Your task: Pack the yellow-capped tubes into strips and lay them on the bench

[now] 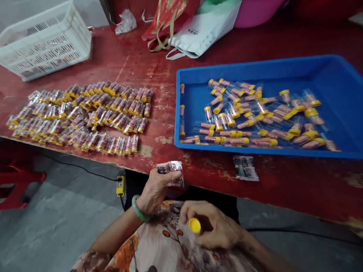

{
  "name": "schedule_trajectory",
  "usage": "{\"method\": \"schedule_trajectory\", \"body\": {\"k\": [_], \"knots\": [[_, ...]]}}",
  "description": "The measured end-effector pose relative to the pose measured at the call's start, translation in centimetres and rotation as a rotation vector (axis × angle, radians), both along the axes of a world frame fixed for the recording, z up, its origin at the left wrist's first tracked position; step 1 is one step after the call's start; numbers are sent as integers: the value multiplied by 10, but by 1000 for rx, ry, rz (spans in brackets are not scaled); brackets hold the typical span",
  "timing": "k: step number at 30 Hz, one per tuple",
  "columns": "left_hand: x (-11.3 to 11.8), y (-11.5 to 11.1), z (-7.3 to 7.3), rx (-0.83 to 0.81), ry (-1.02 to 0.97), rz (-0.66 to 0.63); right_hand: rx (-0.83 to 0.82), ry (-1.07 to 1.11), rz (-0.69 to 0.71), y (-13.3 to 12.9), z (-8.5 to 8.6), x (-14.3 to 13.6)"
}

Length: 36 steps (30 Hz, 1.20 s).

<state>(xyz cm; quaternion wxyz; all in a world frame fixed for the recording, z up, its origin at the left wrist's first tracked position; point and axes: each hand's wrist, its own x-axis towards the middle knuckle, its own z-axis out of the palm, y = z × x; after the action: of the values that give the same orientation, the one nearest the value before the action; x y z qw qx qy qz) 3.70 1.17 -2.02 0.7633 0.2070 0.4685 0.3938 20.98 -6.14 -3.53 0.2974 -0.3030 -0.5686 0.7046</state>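
My left hand (156,189) pinches printed clear plastic wrappers (171,167) under its thumb at the table's front edge. Over my lap, my right hand (217,227) is curled around a tube whose yellow cap (194,225) faces up; most of its body is hidden by the fingers. Ahead on the right stands a blue tray (338,103), holding many clear tubes (231,118) with yellow caps and pinkish contents. Just below it lies a small stack of printed wrappers (245,168). Wrapped tubes (103,117) lie side by side in rough rows to the left.
A white slatted crate (49,48) sits at the back left. Behind the tray are a red bag (179,8), a white bag (202,31) and a pink basin (258,10). A yellow power socket (121,186) and a red stool (11,180) are below the table.
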Motion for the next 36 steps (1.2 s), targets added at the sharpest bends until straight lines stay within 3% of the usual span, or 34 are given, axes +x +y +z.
{"method": "schedule_trajectory", "body": {"k": [4, 7, 9, 13, 18, 22, 28, 31, 36], "knots": [[5, -4, 0, -30, -30, -3, -166, 192, -508, 4, -1, -5], [9, -6, 2, -61, -56, -27, -135, 50, -765, 21, 0, -12], [11, -7, 3, -66, -54, -41, -167, -38, -786, 32, 0, -18], [10, -5, 2, -63, -49, -44, -238, 8, -807, 43, -1, -24], [4, -4, 0, -29, -58, -31, -236, 13, -779, 43, -1, -20], [3, -3, -2, -47, -54, 37, -242, 153, -818, 41, 1, -9], [6, -2, -2, -97, -116, 150, -163, 68, -860, 29, 9, 7], [9, -1, 2, -192, -110, 215, -174, 133, -833, 20, 12, 6], [15, -3, 11, -288, -126, 253, -1, 155, -824, 12, 8, -4]]}}
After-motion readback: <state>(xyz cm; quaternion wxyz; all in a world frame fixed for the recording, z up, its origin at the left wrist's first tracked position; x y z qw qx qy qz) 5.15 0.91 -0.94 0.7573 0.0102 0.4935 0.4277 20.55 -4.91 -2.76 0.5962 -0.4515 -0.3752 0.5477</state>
